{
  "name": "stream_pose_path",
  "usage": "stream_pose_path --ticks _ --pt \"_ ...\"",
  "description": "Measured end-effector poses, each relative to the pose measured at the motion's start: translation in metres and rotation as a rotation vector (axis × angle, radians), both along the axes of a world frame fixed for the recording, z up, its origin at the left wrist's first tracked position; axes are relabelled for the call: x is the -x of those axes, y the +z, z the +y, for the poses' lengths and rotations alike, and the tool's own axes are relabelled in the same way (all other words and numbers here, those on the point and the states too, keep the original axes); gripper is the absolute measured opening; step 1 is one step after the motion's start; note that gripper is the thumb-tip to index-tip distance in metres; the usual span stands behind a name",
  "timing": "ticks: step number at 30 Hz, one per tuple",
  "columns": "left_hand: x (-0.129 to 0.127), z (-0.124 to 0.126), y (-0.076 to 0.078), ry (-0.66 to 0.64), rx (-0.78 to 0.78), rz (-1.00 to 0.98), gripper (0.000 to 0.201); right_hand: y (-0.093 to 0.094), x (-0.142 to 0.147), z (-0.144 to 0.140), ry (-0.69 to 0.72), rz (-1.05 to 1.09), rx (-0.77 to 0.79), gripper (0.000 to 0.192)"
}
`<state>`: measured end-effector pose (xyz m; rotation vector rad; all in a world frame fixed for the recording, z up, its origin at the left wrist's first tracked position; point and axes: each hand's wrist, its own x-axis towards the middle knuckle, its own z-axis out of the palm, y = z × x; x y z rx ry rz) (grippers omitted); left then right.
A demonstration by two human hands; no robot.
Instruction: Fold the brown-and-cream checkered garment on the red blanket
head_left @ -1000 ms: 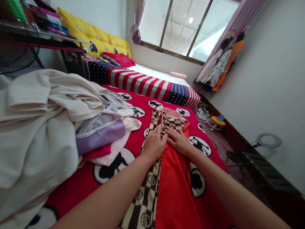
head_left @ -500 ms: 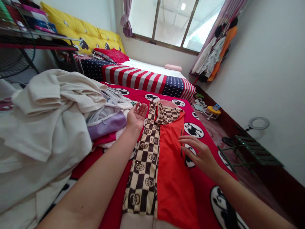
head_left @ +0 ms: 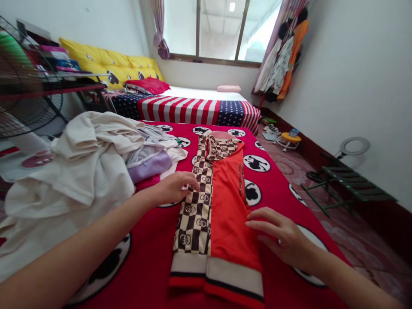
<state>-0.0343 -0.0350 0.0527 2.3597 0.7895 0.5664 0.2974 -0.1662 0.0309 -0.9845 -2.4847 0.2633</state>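
A jacket [head_left: 227,206], half brown-and-cream checkered and half orange-red, lies folded lengthwise on a red patterned bedspread [head_left: 148,266]. Its collar points away from me, and the striped hem faces me. Over the checkered side's left edge is my left hand [head_left: 180,187], fingers loosely curled and apart, holding nothing. My right hand [head_left: 280,234] is beside the orange edge, below the zipped pocket, its fingers apart and the tips close to the fabric. Whether those fingertips touch the cloth I cannot tell.
A heap of cream cloth [head_left: 93,171] and a lilac garment [head_left: 149,167] lie on the left. A fan [head_left: 28,94] stands at the far left. Beyond is another bed with a striped cover [head_left: 183,109]. On the right are a green folding stool [head_left: 354,182] and a ring light [head_left: 355,146].
My left hand has come nearer and turned from palm-up to palm-down. My right hand has moved down along the orange edge. The view has shifted, bringing the jacket's whole hem into sight.
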Motion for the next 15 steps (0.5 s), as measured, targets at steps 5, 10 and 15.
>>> stream_pose_path --ticks 5,10,15 --pt "0.027 -0.048 0.004 -0.174 -0.014 0.224 0.043 0.007 0.002 -0.011 0.109 -0.167 -0.014 0.044" --pt "0.031 -0.075 0.004 -0.262 -0.103 0.282 0.058 0.01 0.011 -0.016 0.206 -0.178 -0.026 0.042" --pt "0.031 -0.086 0.0 -0.334 -0.18 0.311 0.05 0.006 0.02 -0.016 0.237 -0.193 -0.009 0.041"
